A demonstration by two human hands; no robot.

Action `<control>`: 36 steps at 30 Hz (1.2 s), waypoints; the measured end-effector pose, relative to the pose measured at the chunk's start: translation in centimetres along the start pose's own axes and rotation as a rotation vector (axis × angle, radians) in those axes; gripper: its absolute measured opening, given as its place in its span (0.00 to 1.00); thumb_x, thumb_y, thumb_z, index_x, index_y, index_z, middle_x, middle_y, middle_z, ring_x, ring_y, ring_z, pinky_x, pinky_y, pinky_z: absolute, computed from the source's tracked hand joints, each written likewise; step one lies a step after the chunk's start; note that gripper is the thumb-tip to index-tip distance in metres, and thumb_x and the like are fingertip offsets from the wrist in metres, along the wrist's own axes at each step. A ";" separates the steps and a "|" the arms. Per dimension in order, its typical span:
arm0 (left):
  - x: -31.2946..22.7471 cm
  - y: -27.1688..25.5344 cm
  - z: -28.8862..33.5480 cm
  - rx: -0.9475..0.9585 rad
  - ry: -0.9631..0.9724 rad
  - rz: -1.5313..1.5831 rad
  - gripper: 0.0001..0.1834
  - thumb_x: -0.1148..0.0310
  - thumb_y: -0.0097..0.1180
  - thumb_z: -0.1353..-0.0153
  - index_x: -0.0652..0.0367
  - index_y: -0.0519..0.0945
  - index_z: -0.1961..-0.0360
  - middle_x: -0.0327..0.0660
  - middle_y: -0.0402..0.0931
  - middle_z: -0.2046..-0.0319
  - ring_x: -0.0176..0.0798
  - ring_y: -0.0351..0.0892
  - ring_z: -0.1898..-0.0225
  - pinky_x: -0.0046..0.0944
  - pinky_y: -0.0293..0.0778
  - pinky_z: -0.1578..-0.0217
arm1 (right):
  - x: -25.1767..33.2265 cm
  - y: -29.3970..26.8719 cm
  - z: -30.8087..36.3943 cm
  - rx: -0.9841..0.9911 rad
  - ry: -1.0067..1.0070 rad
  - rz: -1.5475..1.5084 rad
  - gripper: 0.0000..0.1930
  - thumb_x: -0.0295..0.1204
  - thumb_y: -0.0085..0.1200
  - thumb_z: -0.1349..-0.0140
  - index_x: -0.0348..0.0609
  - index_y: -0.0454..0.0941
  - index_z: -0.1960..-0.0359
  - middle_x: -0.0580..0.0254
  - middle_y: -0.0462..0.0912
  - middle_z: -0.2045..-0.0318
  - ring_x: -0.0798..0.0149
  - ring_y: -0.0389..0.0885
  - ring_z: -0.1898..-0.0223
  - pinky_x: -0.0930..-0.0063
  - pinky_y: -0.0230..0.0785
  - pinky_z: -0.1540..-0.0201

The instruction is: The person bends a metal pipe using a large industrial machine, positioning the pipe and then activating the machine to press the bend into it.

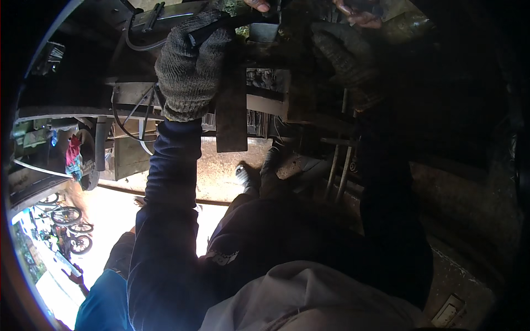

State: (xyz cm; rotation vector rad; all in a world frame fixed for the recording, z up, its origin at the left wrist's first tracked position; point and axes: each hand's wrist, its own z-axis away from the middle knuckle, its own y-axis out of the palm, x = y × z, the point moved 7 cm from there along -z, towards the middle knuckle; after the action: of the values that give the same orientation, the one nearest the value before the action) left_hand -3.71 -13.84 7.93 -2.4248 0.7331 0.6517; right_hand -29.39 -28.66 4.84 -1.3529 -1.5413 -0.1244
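Note:
My left hand (pixel 187 77), in a grey knitted glove, is closed round a dark bar-like handle (pixel 212 28) near the top of the view. Past the handle's right end is a small grey metal block (pixel 264 32). My right hand (pixel 348 63), in a similar glove, lies in deep shadow to the right; its fingers are too dark to make out, and so is anything in them. Beyond my hands, another person's bare fingers (pixel 257 5) are near the block, and a second bare hand (pixel 360 15) is above my right glove.
A dark flat plate (pixel 232 118) hangs down between my arms. Thin metal strips (pixel 256 122) are stacked below the bench. Cables (pixel 132 44) loop at the left. A person in blue clothing (pixel 105 300) is at lower left, with bicycles (pixel 67 215) farther off.

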 end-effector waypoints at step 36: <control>0.5 0.2 0.1 -0.023 0.094 0.073 0.18 0.62 0.70 0.36 0.58 0.85 0.49 0.46 0.87 0.53 0.44 0.88 0.51 0.39 0.79 0.48 | 9.3 -3.6 3.3 -0.325 -0.178 -0.056 0.18 0.34 0.59 0.28 0.31 0.80 0.45 0.50 0.86 0.54 0.64 0.87 0.54 0.75 0.83 0.58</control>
State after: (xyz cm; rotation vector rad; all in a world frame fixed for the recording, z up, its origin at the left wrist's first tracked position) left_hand -3.55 -14.12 7.51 -2.4736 0.8605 0.5806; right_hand -32.61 -21.58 11.87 -1.6093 -1.7640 -0.3070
